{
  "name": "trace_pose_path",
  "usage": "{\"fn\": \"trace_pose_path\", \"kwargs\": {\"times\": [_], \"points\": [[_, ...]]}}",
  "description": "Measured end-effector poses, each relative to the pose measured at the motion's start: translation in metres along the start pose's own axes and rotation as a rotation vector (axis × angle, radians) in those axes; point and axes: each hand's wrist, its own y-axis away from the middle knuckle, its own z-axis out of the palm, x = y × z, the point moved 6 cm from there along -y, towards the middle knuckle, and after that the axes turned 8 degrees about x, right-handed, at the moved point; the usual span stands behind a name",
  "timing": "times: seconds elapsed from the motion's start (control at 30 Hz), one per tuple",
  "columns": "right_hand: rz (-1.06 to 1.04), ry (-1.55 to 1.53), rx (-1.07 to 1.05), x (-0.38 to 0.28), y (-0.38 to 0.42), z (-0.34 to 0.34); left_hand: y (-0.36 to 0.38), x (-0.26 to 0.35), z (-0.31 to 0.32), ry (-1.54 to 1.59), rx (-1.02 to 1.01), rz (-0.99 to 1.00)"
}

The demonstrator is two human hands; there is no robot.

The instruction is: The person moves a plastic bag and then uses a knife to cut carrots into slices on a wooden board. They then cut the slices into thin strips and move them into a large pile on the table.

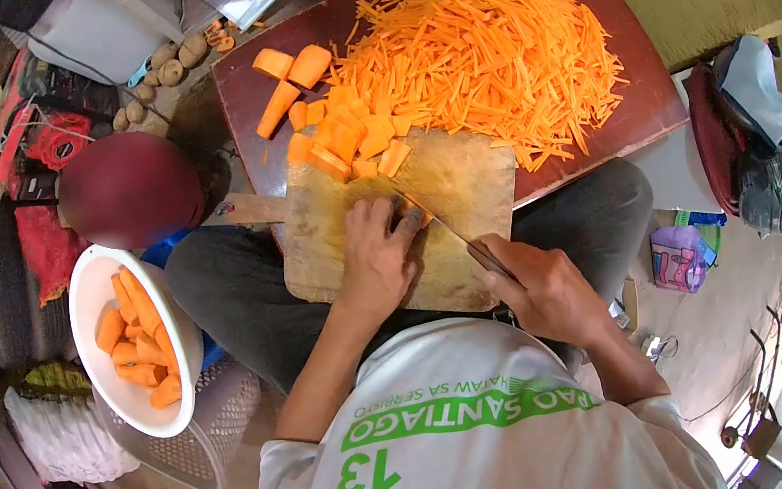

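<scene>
A wooden cutting board (463,183) rests across my lap. My left hand (378,259) presses down on a small carrot piece (414,209) near the board's middle; my fingers hide most of it. My right hand (545,290) grips the handle of a knife (455,235). Its blade angles up-left to the fingertips of my left hand. Several carrot chunks (344,135) lie at the board's far edge. Beyond them, a big heap of carrot strips (483,48) covers a dark red board (643,105).
A white bowl (86,290) of peeled carrot pieces sits at my left on a white basket (207,434). A blurred dark red round shape (130,187) lies behind the bowl. Small brown tubers (167,65) lie at the far left. Bags (760,139) stand on the floor at right.
</scene>
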Motion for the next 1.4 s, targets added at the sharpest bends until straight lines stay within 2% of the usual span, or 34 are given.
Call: {"fn": "trace_pose_path", "kwargs": {"times": [0.2,0.4,0.5,0.7,0.9,1.1,1.2,1.4], "points": [[-0.062,0.019,0.065,0.004,-0.004,0.016,-0.001,0.001,0.002,0.028,0.013,0.021],[0.000,0.010,0.023,-0.011,0.003,0.000,-0.002,0.001,0.000,0.026,0.039,0.059],[-0.076,-0.011,0.134,-0.003,0.006,0.006,0.001,0.003,-0.001,0.023,0.027,0.031],[-0.040,-0.019,0.043,0.000,-0.007,0.004,-0.002,0.001,-0.001,0.028,0.020,0.047],[-0.019,-0.024,0.094,-0.003,0.001,0.012,0.004,-0.005,0.000,0.080,0.033,0.026],[-0.028,0.022,0.008,-0.002,-0.006,0.013,0.000,-0.003,-0.005,0.067,0.023,0.027],[-0.060,-0.023,0.073,-0.001,0.006,0.009,0.005,-0.005,-0.003,0.066,0.045,0.021],[-0.067,-0.012,0.060,-0.005,-0.015,0.019,0.003,-0.003,-0.003,0.079,0.030,-0.001]]}}
